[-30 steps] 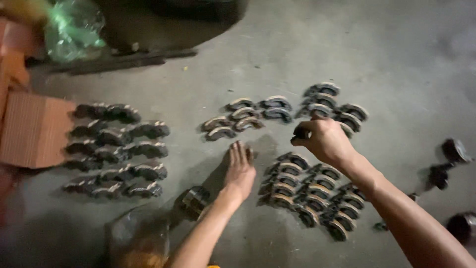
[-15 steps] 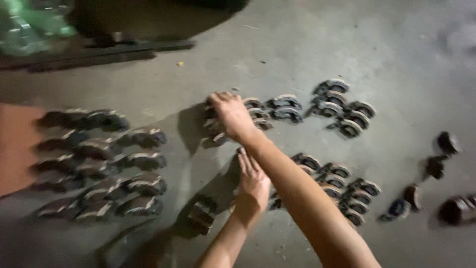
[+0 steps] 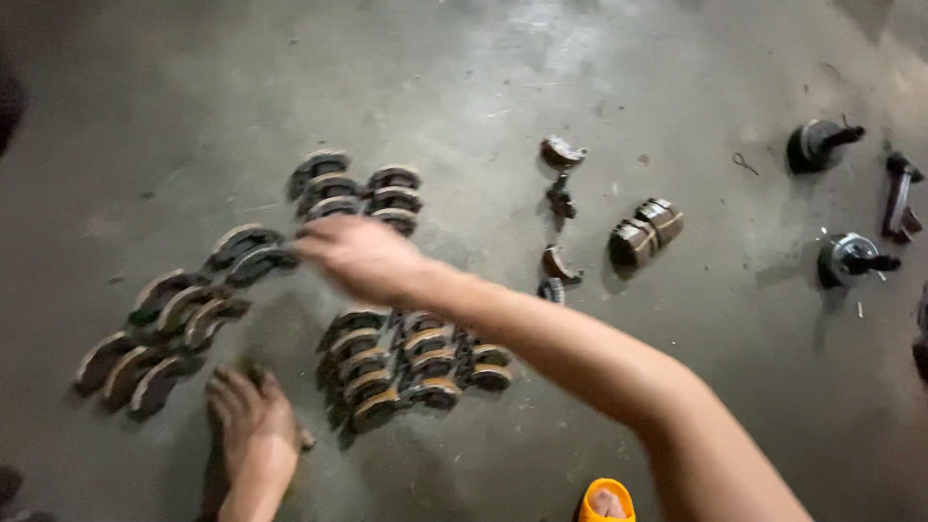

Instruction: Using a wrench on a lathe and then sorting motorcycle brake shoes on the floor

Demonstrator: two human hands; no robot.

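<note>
Curved, dark metal shoe-shaped parts lie in groups on the concrete floor. My right hand reaches left across my body, blurred by motion. Its fingertips are at a pair of these parts; whether it grips one is unclear. My left hand lies flat on the floor with fingers spread, between a slanting row of parts and a tight cluster under my right forearm. Another group lies just beyond my right hand.
Loose pieces and a stacked pair lie right of centre. Two round metal parts with short shafts and a dark bracket sit at the far right. An orange sandal tip shows at the bottom edge.
The view has swung right, bringing the shafted parts into sight and dropping the leftmost rows. My right hand has shifted from the far group toward the pair nearer me. The left hand stays planted.
</note>
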